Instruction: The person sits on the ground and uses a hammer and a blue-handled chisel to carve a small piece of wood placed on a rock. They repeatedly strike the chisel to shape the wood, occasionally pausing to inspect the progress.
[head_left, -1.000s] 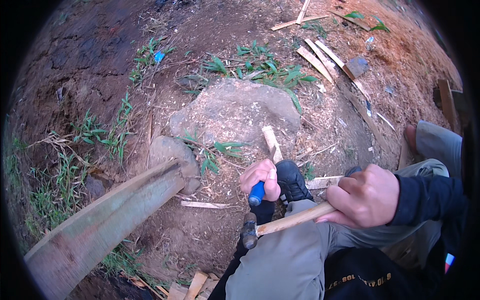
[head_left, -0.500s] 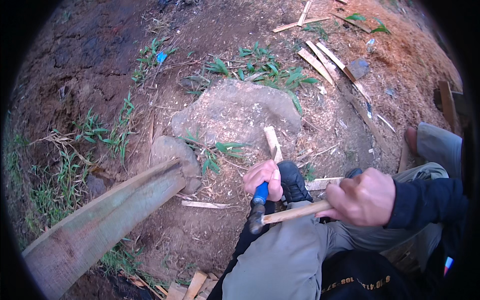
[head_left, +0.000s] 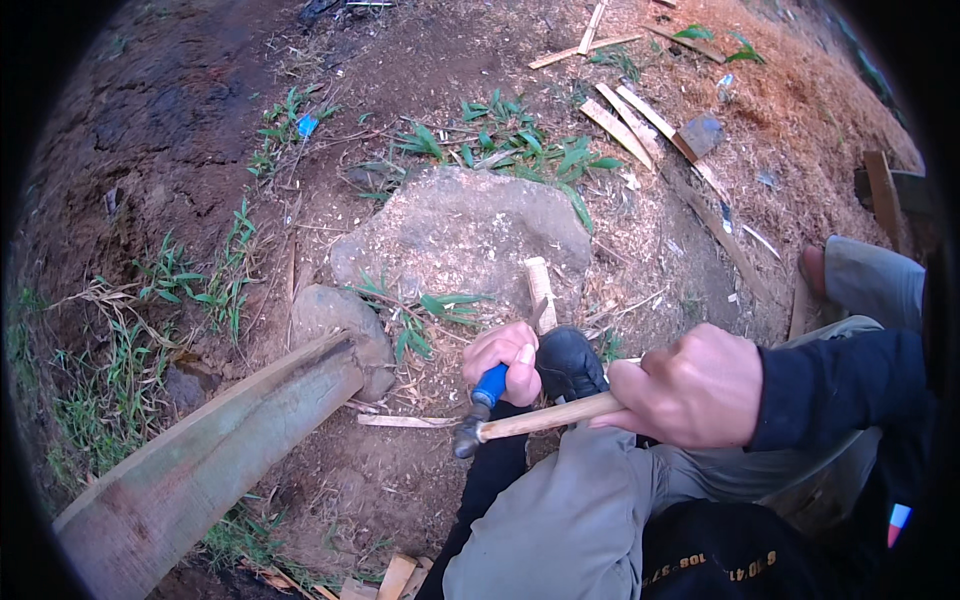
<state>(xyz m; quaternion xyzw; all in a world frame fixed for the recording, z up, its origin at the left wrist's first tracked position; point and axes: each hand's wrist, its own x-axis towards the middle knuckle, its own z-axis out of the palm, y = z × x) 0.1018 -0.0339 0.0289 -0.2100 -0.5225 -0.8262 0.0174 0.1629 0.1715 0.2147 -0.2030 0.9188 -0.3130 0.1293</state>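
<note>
My left hand (head_left: 503, 357) is wrapped round a blue-handled tool (head_left: 489, 385), its handle slanting toward me and its far end hidden by the hand. My right hand (head_left: 690, 388) grips the light wooden handle of a hammer (head_left: 545, 416). The hammer's dark metal head (head_left: 467, 438) is right at the near end of the blue handle; whether they touch I cannot tell. Just beyond my left hand, a pale piece of wood (head_left: 541, 290) leans against a broad flat stone (head_left: 465, 225). One dark shoe (head_left: 570, 365) is beside that hand.
A long plank (head_left: 215, 450) slants in from the lower left and rests by a smaller stone (head_left: 335, 310). Wood strips (head_left: 618, 135) and a rusty metal blade (head_left: 700, 137) lie far right among shavings. Another person's leg (head_left: 870, 280) is at the right.
Both hands, with the blue-handled tool and the hammer, sit a little further left in the picture. The whole view has shifted slightly. Both grips are unchanged.
</note>
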